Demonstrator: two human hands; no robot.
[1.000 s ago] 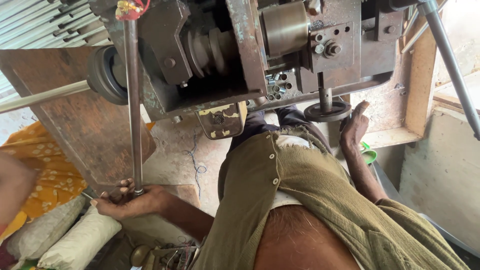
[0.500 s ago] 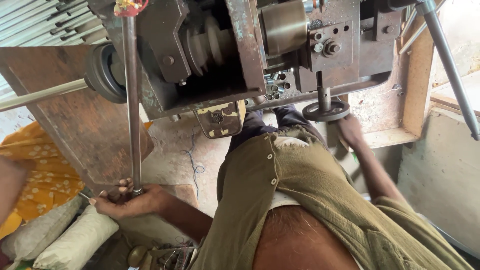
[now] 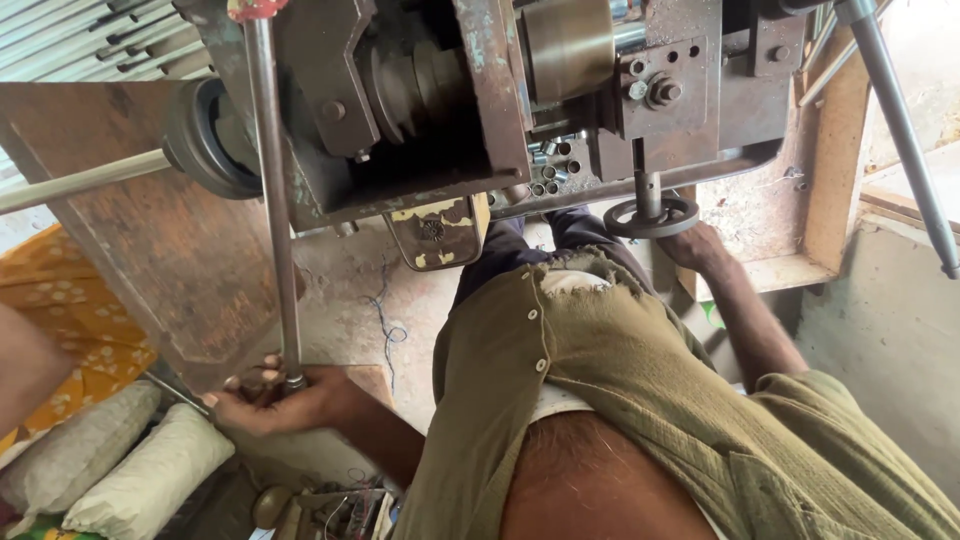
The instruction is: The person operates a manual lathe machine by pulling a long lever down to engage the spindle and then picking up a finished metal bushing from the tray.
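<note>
Head view: worn metal machine (image 3: pixel 480 110).
Left hand (image 3: pixel 270 398): grip closed around long steel lever rod (image 3: pixel 272 200).
Right hand (image 3: pixel 700 245): fingers wrapped on small round handwheel (image 3: pixel 652 215).
Advice: steady rod, turn wheel slowly.

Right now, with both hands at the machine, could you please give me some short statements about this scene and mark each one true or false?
1. The left hand grips the lower end of a long metal rod. True.
2. The right hand lies on the pale sacks. False: it is at the round handwheel under the machine.
3. The rod carries a red knob at its top end. True.
4. The person wears a blue shirt. False: it is olive green, with a torn spot near the front.
5. The sacks lie beside the left hand, low in the picture. True.
</note>
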